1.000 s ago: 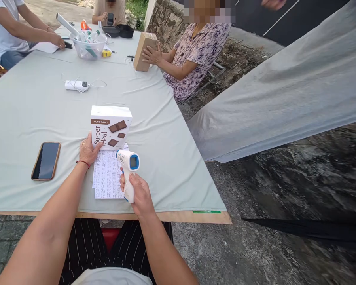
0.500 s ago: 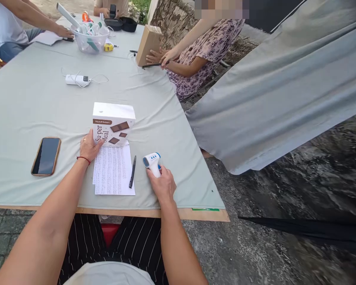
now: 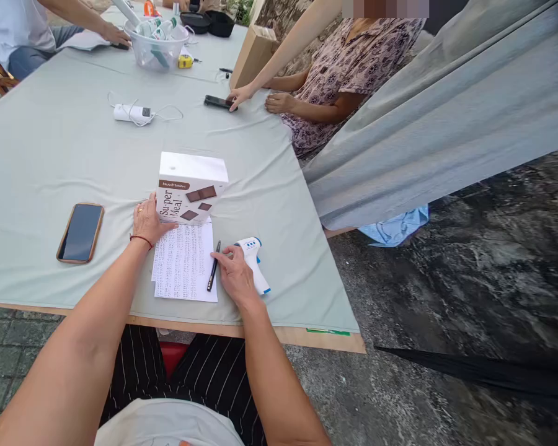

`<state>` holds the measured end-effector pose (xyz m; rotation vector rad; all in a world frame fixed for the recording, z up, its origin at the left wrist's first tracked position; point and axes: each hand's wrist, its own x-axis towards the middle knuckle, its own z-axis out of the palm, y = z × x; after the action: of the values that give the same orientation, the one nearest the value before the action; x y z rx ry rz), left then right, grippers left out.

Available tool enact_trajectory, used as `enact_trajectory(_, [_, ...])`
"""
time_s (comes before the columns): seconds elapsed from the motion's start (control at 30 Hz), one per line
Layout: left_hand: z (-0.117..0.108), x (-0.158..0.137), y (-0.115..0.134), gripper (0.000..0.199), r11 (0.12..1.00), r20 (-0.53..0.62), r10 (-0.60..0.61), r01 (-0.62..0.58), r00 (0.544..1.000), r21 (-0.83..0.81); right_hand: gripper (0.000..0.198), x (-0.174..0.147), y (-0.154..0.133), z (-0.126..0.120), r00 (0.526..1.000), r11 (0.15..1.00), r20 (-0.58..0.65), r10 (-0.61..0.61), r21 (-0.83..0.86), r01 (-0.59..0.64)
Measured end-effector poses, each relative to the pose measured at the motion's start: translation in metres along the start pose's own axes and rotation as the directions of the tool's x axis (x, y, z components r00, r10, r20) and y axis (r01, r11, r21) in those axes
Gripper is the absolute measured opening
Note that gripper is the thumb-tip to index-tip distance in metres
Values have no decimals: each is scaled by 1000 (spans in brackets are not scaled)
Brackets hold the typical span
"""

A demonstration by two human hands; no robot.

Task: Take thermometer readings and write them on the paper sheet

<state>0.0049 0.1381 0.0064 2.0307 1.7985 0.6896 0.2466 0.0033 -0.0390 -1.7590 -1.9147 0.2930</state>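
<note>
At the lower left corner of the white "Su-per Meal" box (image 3: 193,192), my left hand (image 3: 146,222) is closed, its fingers along the side and its thumb low in front. The box stands upright at the top of the printed sheets (image 3: 181,266). My right hand (image 3: 236,275) reaches over the sheets' right edge, a fingertip touching the black pen (image 3: 212,272) lying there; its fingers look apart rather than wrapped round it. Just right of that hand, the white and blue infrared thermometer (image 3: 255,266) lies on the cloth, partly covered by the hand.
A phone (image 3: 80,232) lies to the left. Farther back are a white device with a cable (image 3: 132,113), a clear basket (image 3: 155,52), a yellow tape measure (image 3: 185,61) and a cardboard box (image 3: 253,57). Another person's hand (image 3: 242,96) touches a black object (image 3: 216,102).
My right hand has let go of the thermometer and moved left to the pen. My left thumb has slid lower on the box. A co-worker's hands have left the cardboard box.
</note>
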Motion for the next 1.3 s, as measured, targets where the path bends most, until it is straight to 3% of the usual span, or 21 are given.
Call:
enact_trajectory(0.13, [-2, -1, 5, 94, 999, 23, -23, 22, 999, 35, 22, -5, 5, -8, 998, 987, -12, -69, 142, 70])
enact_trajectory(0.23, [-2, -1, 6, 93, 999, 35, -23, 21, 999, 46, 12, -12, -1, -6, 984, 928, -176, 9, 369, 57])
enact_trajectory(0.33, [-2, -1, 7, 92, 999, 45, -12, 10, 999, 48, 12, -23, -15, 3, 905, 760, -332, 267, 649, 14])
enact_trajectory(0.4, [-2, -1, 6, 92, 999, 44, -10, 8, 999, 49, 12, -30, -26, 8, 864, 619, -314, 394, 786, 4])
enact_trajectory(0.5, [-1, 0, 5, 92, 999, 44, -7, 5, 999, 54, 10, -37, -41, 8, 899, 502, -177, 401, 863, -54])
enact_trajectory(0.6, [0, 1, 4, 93, 999, 46, 9, -11, 999, 53, 13, -41, -50, 5, 921, 522, -63, 383, 838, -160])
enact_trajectory(0.73, [1, 2, 3, 93, 998, 45, 27, -30, 999, 48, 9, -42, -57, 6, 877, 616, -98, 470, 748, -246])
enact_trajectory(0.87, [2, 2, 2, 93, 999, 41, 27, -29, 999, 44, 8, -41, -60, 9, 866, 658, -138, 481, 710, -252])
enact_trajectory(1.3, [1, 2, 2, 91, 999, 41, 21, -22, 999, 35, 11, -39, -60, 8, 922, 724, -83, 378, 647, -239])
